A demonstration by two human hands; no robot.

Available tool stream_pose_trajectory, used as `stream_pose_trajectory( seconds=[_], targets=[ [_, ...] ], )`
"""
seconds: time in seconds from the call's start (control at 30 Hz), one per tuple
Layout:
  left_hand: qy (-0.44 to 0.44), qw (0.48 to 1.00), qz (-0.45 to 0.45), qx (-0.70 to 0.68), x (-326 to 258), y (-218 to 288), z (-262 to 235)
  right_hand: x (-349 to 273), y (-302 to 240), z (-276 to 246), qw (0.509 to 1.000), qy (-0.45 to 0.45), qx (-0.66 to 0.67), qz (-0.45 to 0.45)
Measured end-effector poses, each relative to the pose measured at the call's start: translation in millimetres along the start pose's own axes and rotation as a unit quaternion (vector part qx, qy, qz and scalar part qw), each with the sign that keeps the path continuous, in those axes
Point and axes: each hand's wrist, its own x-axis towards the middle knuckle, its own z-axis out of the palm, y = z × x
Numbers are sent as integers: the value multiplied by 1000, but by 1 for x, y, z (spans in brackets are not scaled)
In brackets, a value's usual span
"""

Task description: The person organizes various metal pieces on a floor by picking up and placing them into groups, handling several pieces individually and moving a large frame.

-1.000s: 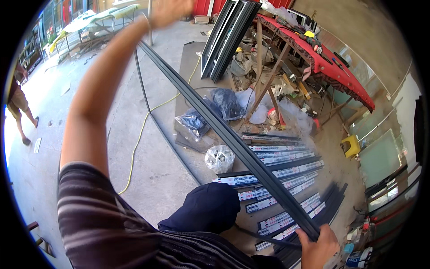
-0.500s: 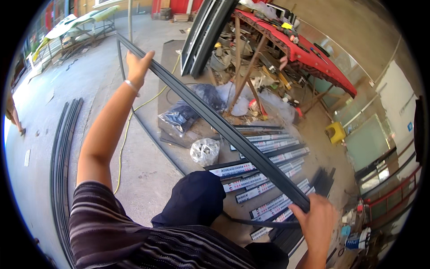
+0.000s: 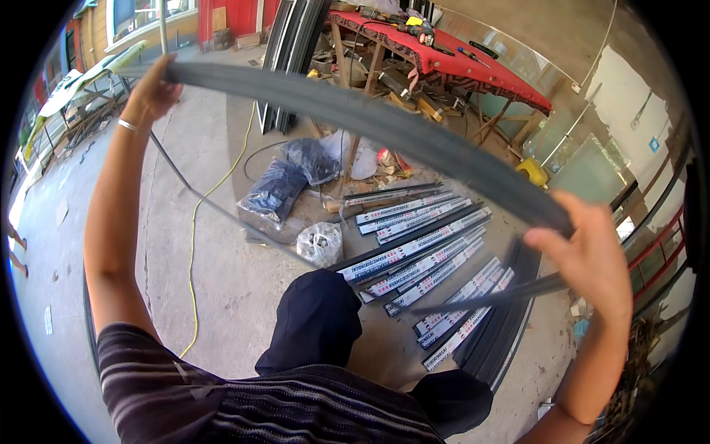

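Note:
A long dark grey rectangular frame [image 3: 355,115] is held up in front of me, its near bar smeared by motion. My left hand [image 3: 154,92] is closed on the frame's far left end. My right hand [image 3: 592,248] grips the right end, thumb against the bar's underside and fingers over it. Thinner bars of the same frame run lower down, behind my knee and across the floor pieces. Beneath it on the floor lie several dark strips with white printed labels [image 3: 414,244]. Beside them is a stack of dark profiles [image 3: 506,318].
A clear bag of small parts [image 3: 319,244] and dark plastic-wrapped bundles [image 3: 270,194] lie on the floor. Behind stands a red-covered table [image 3: 473,70] with tools, scrap heaped beneath. Tall dark profiles [image 3: 285,74] lean nearby. A yellow cord [image 3: 194,259] crosses the concrete at left.
Both hands have raised the frame; its right end has gone up and to the right, its left end further left. The bar lies less steeply, and my view has shifted.

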Motion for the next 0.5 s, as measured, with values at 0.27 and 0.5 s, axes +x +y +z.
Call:
stream_pose_trajectory(
  seconds=[0.27, 0.5],
  targets=[
    [-79, 988, 54, -119, -57, 76, -40, 12, 14, -48, 938, 262, -152, -166],
    [-31, 977, 13, -212, -106, 0, -106, 26, -21, -33, 934, 193, -250, -165]
  ],
)
